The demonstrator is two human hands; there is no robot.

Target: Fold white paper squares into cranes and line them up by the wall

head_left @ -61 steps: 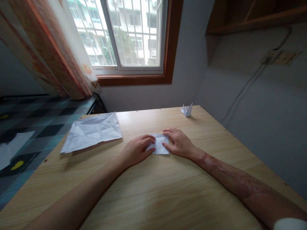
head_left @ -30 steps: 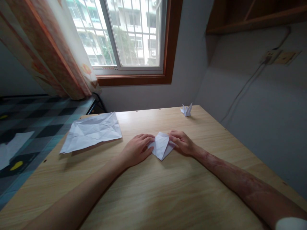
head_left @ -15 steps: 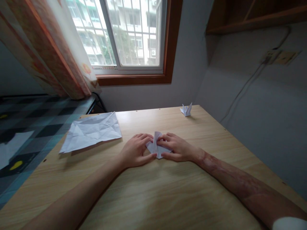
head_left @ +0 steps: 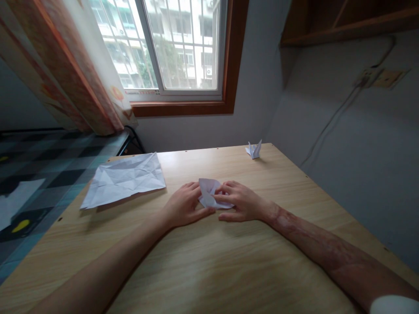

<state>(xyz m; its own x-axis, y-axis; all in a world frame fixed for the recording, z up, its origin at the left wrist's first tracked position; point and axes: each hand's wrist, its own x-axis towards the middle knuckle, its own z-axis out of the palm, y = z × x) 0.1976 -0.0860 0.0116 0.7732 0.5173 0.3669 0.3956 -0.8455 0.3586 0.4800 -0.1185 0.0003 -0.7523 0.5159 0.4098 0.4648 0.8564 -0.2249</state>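
left hand [head_left: 183, 205] and right hand [head_left: 240, 203] side by side, fingers bent, forearms outstretched
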